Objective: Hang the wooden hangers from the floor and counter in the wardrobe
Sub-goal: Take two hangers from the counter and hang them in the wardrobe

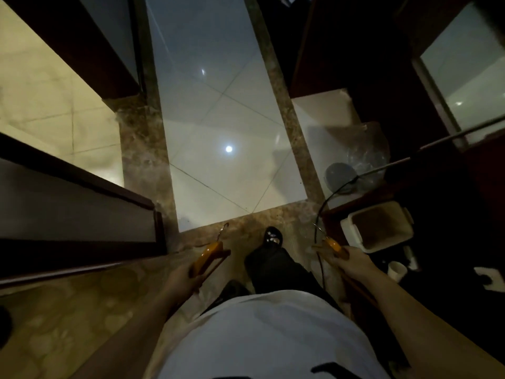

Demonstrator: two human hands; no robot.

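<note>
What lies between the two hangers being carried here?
In the head view, the person's dark-trousered leg and black shoe stand between the left hanger and the right hanger, on the brown marbled floor.

The pale floor tiles [218, 119] are smooth and glossy, the mottled brown stone border [142, 165] polished, the left orange-brown wooden hanger [206, 255] and right orange-brown wooden hanger [334, 245] shiny with varnish, the clear plastic bag [369, 149] crinkled.
</note>
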